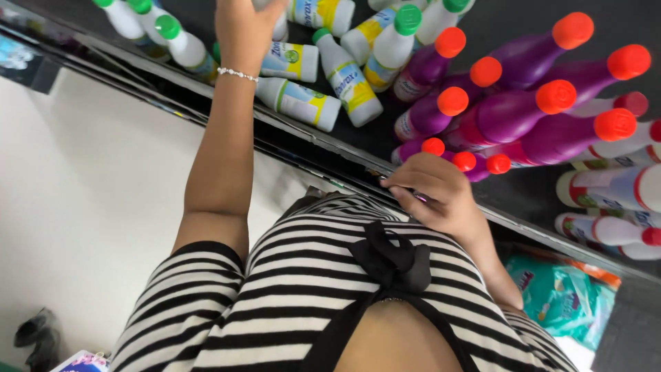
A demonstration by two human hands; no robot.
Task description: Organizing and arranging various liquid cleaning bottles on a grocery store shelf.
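Note:
My left hand [246, 27] reaches up among white bottles with green caps [348, 79] that lie on a dark shelf [513, 189]. It rests against one white bottle [281, 27], and the frame's top edge cuts off its fingers. A beaded bracelet [237, 74] circles that wrist. My right hand [441, 196] sits lower, its fingers curled over the shelf's front edge [330, 158], just below the purple bottles with orange caps [509, 114]. Something small and dark shows under those fingers, too hidden to identify.
White bottles with red caps [613, 231] lie at the right end of the shelf. Green soft packs [561, 293] fill the level below. My striped top with a black bow [392, 265] covers the lower frame. Pale floor [82, 207] lies to the left.

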